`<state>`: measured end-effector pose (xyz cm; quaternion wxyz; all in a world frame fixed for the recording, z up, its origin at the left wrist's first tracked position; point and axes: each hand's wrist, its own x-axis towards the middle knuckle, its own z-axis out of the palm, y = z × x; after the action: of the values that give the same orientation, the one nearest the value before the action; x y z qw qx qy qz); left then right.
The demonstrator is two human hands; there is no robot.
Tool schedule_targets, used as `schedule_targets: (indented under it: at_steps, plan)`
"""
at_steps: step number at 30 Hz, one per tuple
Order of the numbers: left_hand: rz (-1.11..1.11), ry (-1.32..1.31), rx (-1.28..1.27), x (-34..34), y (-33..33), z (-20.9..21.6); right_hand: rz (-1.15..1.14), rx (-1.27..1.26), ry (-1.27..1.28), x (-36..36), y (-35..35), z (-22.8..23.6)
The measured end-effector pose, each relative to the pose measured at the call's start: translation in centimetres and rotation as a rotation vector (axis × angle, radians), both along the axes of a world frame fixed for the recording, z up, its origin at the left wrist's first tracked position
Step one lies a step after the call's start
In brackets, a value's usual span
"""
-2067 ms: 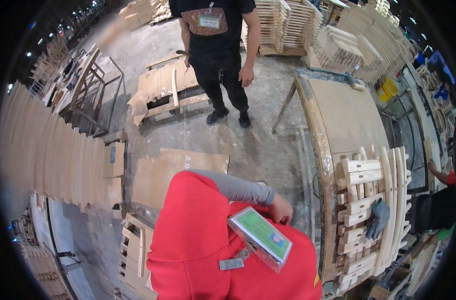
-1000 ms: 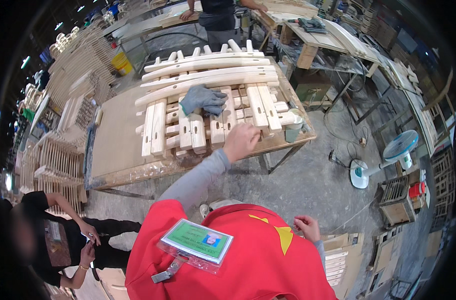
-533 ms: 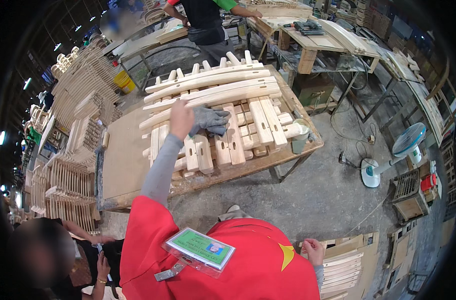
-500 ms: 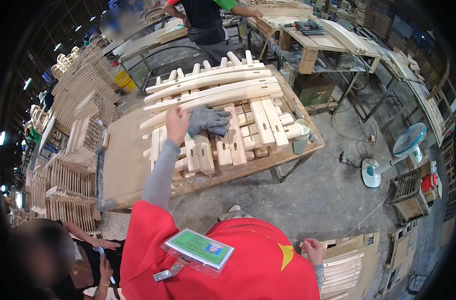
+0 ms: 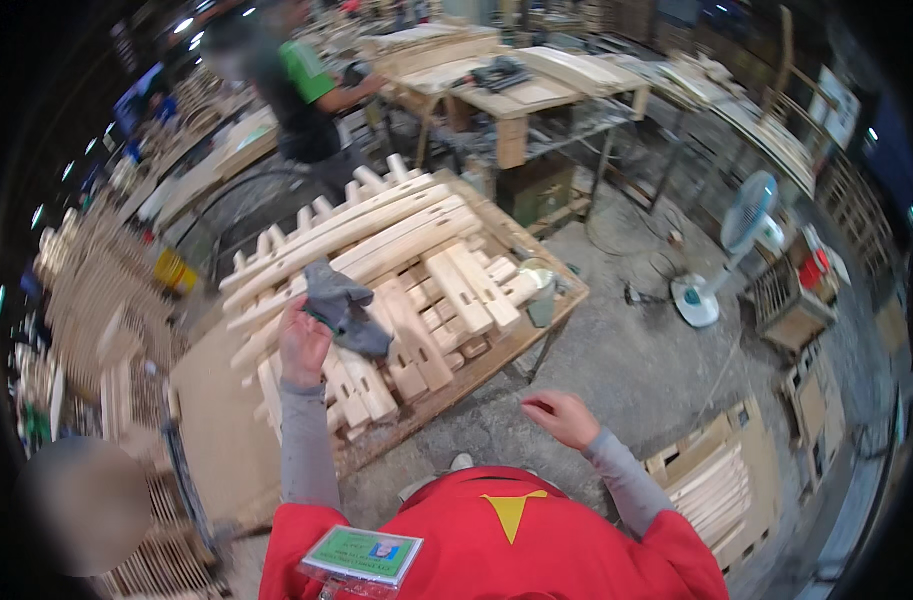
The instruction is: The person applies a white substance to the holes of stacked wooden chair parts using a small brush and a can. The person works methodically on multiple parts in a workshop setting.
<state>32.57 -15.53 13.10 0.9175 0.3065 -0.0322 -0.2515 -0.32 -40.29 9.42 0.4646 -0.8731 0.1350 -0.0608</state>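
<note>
A grey work glove (image 5: pixel 349 308) with a green-edged cuff hangs over the pale wooden pieces on the bench. My left hand (image 5: pixel 305 345) is at its cuff, fingers bent and closed on the edge; the exact grip is partly hidden. Beneath the glove lie short slotted wooden boards (image 5: pixel 412 340), side by side. Long curved wooden rails (image 5: pixel 377 225) lie behind them. My right hand (image 5: pixel 565 417) is in the air in front of the bench, apart from the wood, with its fingers curled together and nothing visible in them.
The wooden workbench (image 5: pixel 212 400) carries the stack, with a greenish cup (image 5: pixel 544 303) at its right corner. A standing fan (image 5: pixel 747 225) is to the right. Wooden slats (image 5: pixel 712 490) lie low at right. Across the bench, a person (image 5: pixel 312 110) stands beside another table (image 5: pixel 537 95).
The view has turned. My left hand has shifted the glove, which now hangs differently. My right hand has risen from low at the right toward the bench.
</note>
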Motion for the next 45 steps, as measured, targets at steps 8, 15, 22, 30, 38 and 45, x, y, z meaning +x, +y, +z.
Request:
schedule_targets:
  at_steps: [8,15,22,30,38,45]
  plan:
    - [-0.295,-0.321,-0.084,-7.4,-9.7,9.0,-0.147,-0.025,-0.432,2.0,3.5,3.0]
    - [-0.777,-0.766,0.464,-19.7,-15.9,-3.3,-0.653,-0.170,-0.347,-1.1,5.3,3.5]
    - [-1.136,-0.002,0.374,-28.9,-18.4,-7.8,-0.957,-0.398,-0.052,-5.4,2.6,-3.5]
    - [-1.323,0.023,0.539,-27.5,-19.9,-18.0,-1.320,0.402,-0.280,-6.2,4.0,-8.3]
    - [-1.591,0.153,0.354,-28.5,-19.6,-15.7,-0.996,-0.081,0.084,-8.1,5.7,-6.4]
    - [-1.518,-0.293,0.314,-27.1,-23.3,-12.4,-0.969,-0.056,-0.107,-6.8,5.8,-3.8]
